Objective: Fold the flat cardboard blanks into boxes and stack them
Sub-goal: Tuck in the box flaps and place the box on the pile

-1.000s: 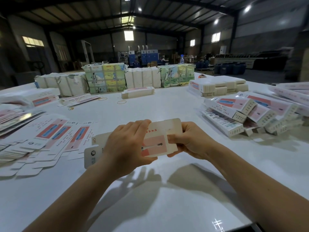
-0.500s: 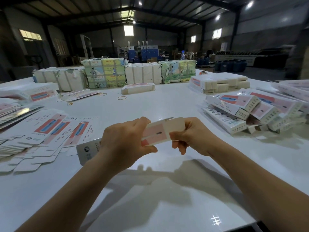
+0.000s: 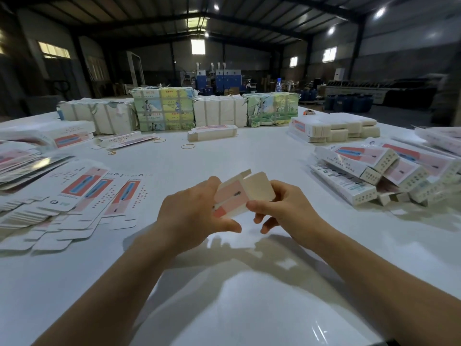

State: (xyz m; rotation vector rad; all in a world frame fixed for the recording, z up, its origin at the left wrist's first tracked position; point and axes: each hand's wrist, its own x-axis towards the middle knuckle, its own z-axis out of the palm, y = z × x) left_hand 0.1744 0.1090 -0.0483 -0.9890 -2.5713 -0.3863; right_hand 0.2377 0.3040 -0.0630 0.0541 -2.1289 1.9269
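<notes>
Fingers of left hand [image 3: 189,213] and right hand [image 3: 284,208] clamped on cardboard blank [image 3: 239,196] between them, above table [image 3: 224,283]

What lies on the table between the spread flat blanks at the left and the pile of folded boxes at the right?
In the head view, both hands, left hand and right hand, holding one blank above the bare white table.

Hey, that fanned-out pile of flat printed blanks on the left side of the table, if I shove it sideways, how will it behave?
The flat blanks would probably slide and shear apart, not move as one block: they already lie fanned, overlapping loosely. The white table looks glossy, so likely little grip. Each sheet seems thin and light, so the tabs may bend or catch.
</notes>
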